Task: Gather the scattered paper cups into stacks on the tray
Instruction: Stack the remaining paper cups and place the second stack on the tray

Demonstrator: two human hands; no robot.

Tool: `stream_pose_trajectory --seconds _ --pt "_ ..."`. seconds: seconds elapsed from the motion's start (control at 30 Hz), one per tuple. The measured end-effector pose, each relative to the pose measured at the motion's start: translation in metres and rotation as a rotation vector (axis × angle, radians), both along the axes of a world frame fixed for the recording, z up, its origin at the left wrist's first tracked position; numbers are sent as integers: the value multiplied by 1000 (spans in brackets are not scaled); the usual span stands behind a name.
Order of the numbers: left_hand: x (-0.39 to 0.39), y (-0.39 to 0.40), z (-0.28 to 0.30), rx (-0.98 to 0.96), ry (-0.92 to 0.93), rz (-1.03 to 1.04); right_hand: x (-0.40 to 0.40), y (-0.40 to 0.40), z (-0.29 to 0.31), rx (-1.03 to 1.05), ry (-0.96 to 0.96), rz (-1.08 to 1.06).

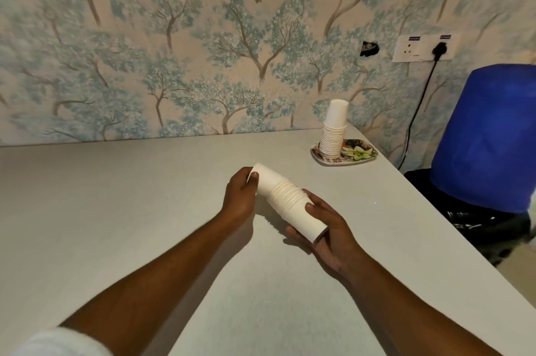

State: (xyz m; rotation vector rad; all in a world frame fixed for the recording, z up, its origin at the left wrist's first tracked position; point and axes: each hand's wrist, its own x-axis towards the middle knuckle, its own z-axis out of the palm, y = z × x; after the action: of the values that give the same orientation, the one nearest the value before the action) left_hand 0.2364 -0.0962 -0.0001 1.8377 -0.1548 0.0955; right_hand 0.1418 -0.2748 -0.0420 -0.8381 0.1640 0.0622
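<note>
Item: nested cup stack (285, 199), sideways above the desk (116, 210), my left hand (242, 190) and right hand (324, 228) gripping its ends. Next, I judge: stand it on tray (317, 159) beside upright stack (333, 135).

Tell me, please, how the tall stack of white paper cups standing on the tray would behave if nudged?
The tall stack of white paper cups looks light, and it is narrow for its height, so it would probably tip or slide across the floral tray.

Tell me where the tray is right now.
In the head view the tray sits at the table's far right corner by the wall, carrying one upside-down cup stack, beyond both hands.
</note>
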Motion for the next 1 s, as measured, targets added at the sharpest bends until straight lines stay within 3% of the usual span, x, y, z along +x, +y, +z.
stream_pose_trajectory --seconds 0.43,0.63,0.8,0.9,1.0 --pt "-124 4 2 76 -103 -170 -69 5 13 -7 -79 93" --pt "-155 3 -2 1 -15 -188 -81 4 12 -22 -28 76" --pt "-166 11 -9 155 -93 -148 -88 12 24 -74 -24 38" --pt "-163 18 -10 116 -78 -127 -93 21 30 -40 0 36" --pt "-153 24 -12 -42 2 -179 -94 18 38 4 9 75"
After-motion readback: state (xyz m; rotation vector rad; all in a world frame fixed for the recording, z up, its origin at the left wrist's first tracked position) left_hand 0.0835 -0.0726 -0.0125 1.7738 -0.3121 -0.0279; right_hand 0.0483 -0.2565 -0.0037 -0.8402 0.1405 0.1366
